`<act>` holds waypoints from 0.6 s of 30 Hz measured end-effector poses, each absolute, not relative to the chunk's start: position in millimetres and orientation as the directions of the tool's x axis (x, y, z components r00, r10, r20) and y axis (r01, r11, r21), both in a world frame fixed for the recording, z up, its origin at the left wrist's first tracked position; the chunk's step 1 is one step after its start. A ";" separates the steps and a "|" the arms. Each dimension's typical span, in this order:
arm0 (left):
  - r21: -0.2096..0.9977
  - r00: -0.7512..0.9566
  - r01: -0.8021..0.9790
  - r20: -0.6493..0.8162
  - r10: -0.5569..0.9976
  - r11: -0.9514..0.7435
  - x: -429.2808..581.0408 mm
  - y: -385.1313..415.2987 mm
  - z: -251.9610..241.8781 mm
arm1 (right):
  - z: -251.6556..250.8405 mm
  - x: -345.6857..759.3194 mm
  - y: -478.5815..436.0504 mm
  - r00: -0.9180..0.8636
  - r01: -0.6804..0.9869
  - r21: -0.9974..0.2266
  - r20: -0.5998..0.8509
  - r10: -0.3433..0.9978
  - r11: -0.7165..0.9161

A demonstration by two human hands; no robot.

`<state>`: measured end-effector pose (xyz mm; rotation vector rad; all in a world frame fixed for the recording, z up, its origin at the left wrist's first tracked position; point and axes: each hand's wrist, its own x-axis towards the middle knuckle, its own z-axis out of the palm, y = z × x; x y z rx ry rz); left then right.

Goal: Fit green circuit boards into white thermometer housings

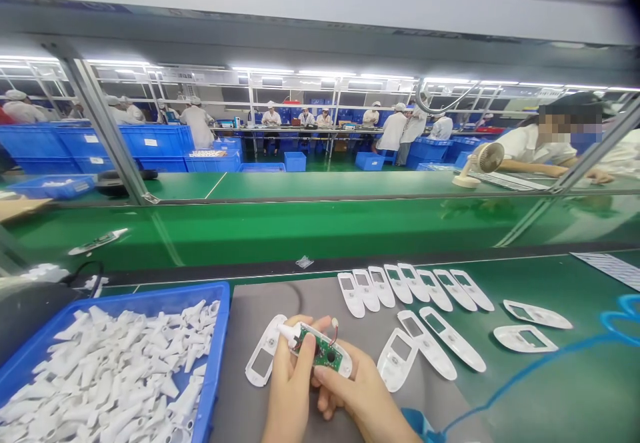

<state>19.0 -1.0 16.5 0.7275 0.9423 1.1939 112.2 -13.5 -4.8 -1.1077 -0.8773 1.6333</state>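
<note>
Left hand (pixel 291 382) and right hand (pixel 357 390) closed on a white plastic casing (pixel 344 364) from either side, apparently steadying its green circuit board (pixel 320 352) face-up. Loose white shells (pixel 427 344) lie ahead-right of the hands; blue bin (pixel 221 343) of white nozzle-like pieces (pixel 110 370) sits left, within reach.

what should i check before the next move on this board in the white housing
1. Green circuit board seated in the white housing: cannot tell, fingers cover part of it.
2. Red wire at the board's end sitting outside the housing rim: ok, it loops up clear.
3. White tapered part fully home at the housing's end: cannot tell from this angle.
4. Both hands on the housing: ok, the left hand and right hand both grip it.
5. More tapered parts within reach: ok, the blue tray is full, just left of the hands.
</note>
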 end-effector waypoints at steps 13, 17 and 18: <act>0.894 0.148 -0.387 -0.179 0.973 0.224 11.8 5.4 16.5 | -2.1 122.2 -7.4 -0.142 -0.327 -0.893 -0.277 0.950 -0.309; 0.905 0.129 -0.375 -0.165 0.978 0.202 16.1 0.2 7.6 | -11.7 124.6 -10.1 -0.110 -0.311 -0.901 -0.283 0.953 -0.303; 0.907 0.115 -0.373 -0.161 0.980 0.193 17.8 -1.7 3.9 | -15.2 126.5 -12.0 -0.100 -0.302 -0.901 -0.294 0.951 -0.310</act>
